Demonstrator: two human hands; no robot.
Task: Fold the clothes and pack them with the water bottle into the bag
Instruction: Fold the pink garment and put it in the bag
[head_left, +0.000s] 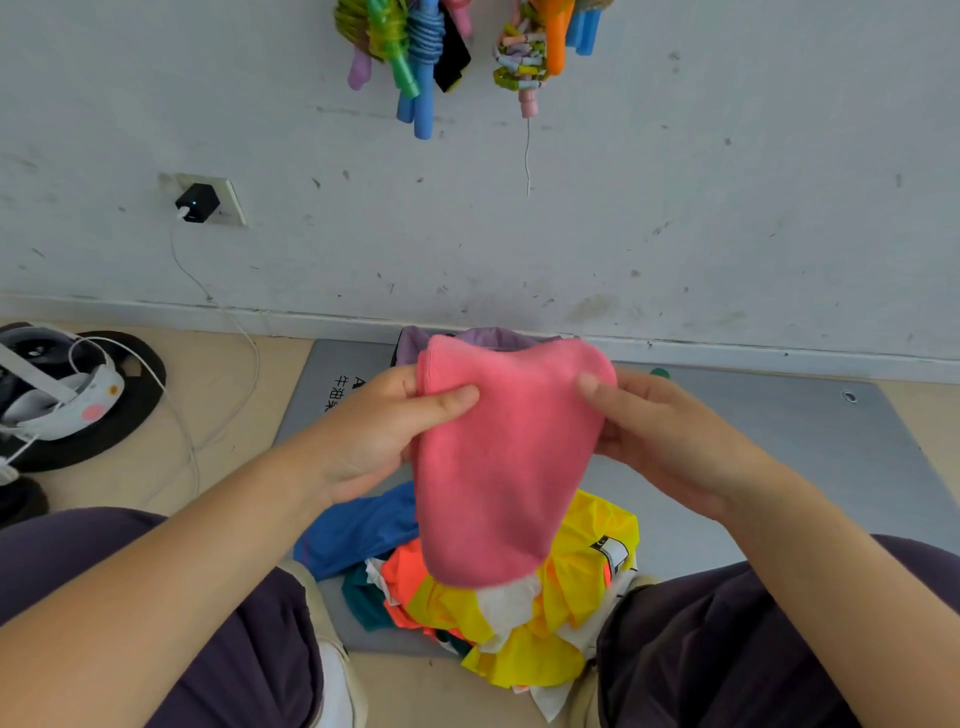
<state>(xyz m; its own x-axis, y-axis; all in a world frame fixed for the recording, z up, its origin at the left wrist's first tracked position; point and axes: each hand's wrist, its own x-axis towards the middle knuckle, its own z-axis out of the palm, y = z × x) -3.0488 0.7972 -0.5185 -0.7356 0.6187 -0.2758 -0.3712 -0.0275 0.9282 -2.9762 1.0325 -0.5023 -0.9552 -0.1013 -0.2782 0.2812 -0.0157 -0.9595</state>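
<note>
A folded pink cloth (498, 467) hangs in the air in front of me, held at its top corners. My left hand (384, 431) pinches its left edge with the thumb on the front. My right hand (654, 431) grips its right edge the same way. Below it, between my knees, lies a loose pile of clothes: yellow (587, 540), orange (405, 577), blue (358, 530) and teal pieces. A purple bag (415, 340) shows just behind the cloth's top edge, mostly hidden. I see no water bottle.
A grey mat (753, 441) covers the floor under the pile, up to the white wall. At left, a white headset (57, 389) on a black round pad, with a charger cable (208, 296) to a wall socket. Coloured skipping ropes (415, 57) hang above.
</note>
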